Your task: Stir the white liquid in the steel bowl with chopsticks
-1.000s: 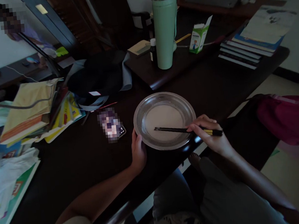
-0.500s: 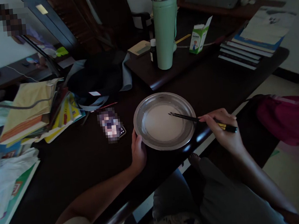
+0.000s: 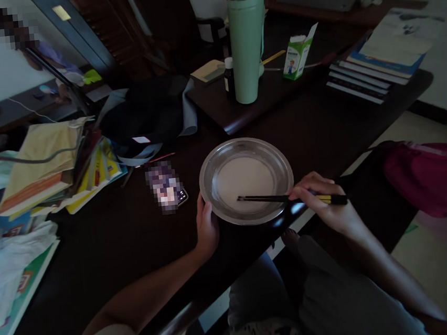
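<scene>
A round metal basin (image 3: 243, 143) stands near the front edge of the dark table. Inside it lies a pale, whitish liquid or batter (image 3: 244, 178). My left hand (image 3: 206, 224) grips the basin's left rim, its thumb on the near side and its fingers mostly hidden beneath. In my right hand (image 3: 323, 200) is a pair of black chopsticks (image 3: 268, 198) with gold bands near the back ends. Their tips reach into the near left part of the pale mix. My right fingers are closed round them, over the basin's right rim.
A phone (image 3: 167, 186) lies left of the basin. Behind stand a green thermos (image 3: 249, 49), a dark bottle (image 3: 229, 77) and a small green-white box (image 3: 295, 58). Books (image 3: 386, 52) are stacked at right, more books (image 3: 48, 158) at left beside a black bag (image 3: 143, 112). A magenta bag (image 3: 434, 179) sits lower right.
My right hand has shifted slightly left and the chopstick tips have swept from the basin's middle right toward its near left. My left hand and the basin stay where they were.
</scene>
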Demonstrator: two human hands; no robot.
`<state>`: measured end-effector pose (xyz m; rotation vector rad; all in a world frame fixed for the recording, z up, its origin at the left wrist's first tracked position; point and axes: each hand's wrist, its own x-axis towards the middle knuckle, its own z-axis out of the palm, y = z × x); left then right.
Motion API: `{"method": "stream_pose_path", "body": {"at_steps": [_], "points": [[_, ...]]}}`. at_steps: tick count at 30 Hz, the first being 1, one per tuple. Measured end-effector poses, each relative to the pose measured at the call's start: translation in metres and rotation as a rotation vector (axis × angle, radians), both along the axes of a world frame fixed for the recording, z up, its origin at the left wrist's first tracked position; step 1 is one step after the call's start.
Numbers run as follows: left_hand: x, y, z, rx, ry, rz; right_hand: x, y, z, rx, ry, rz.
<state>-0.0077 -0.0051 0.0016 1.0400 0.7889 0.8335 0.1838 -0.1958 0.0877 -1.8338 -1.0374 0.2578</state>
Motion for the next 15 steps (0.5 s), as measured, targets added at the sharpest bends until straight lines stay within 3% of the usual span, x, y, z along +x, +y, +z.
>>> {"method": "stream_pose_path", "body": {"at_steps": [4,9,15], "points": [[0.001,-0.001,0.000,-0.017,-0.007,0.024,-0.004,0.018,-0.011,0.023,-0.030,0.001],[0.000,0.000,-0.001,-0.005,0.001,0.017,0.001,0.028,-0.020,0.028,-0.106,-0.094],[-0.001,0.001,-0.002,-0.013,-0.011,0.002,0.009,0.015,-0.010,0.039,-0.184,-0.224]]}}
